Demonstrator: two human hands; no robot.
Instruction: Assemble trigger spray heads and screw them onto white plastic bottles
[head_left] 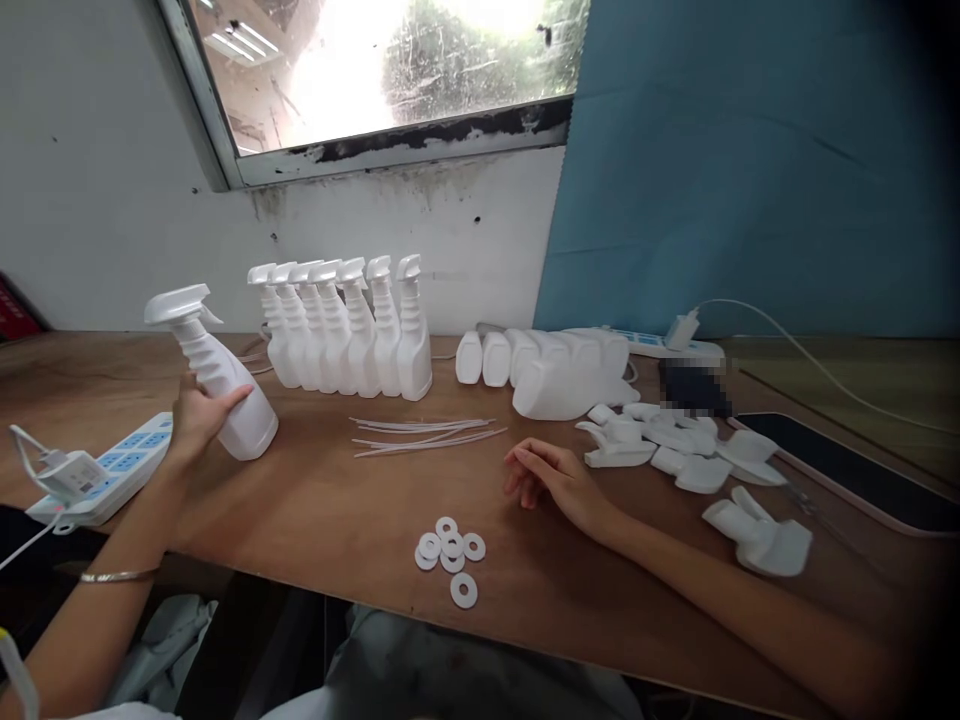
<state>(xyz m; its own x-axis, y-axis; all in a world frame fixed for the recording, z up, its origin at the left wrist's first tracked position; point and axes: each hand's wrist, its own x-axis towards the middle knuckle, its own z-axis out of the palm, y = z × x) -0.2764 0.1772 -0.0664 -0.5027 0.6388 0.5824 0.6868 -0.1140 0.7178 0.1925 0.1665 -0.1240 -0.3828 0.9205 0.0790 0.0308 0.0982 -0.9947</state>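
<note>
A white spray bottle (244, 405) with its trigger head fitted is tilted to the left, and my left hand (201, 408) is wrapped round its body. My right hand (559, 485) hovers over or rests on the table with loosely curled fingers, and nothing shows in it. Several thin white tubes (420, 435) lie to the left of my right hand. White ring washers (464, 590) form a small group near the table's front edge. Loose white trigger heads (694, 450) are heaped to the right of my right hand.
Assembled spray bottles (415, 350) stand in a row by the wall. Bottles without heads (551, 385) lie on their sides to the right. Power strips (135, 455) (649, 346), a charger, a cable and a phone (847, 470) are on the wooden table (315, 500).
</note>
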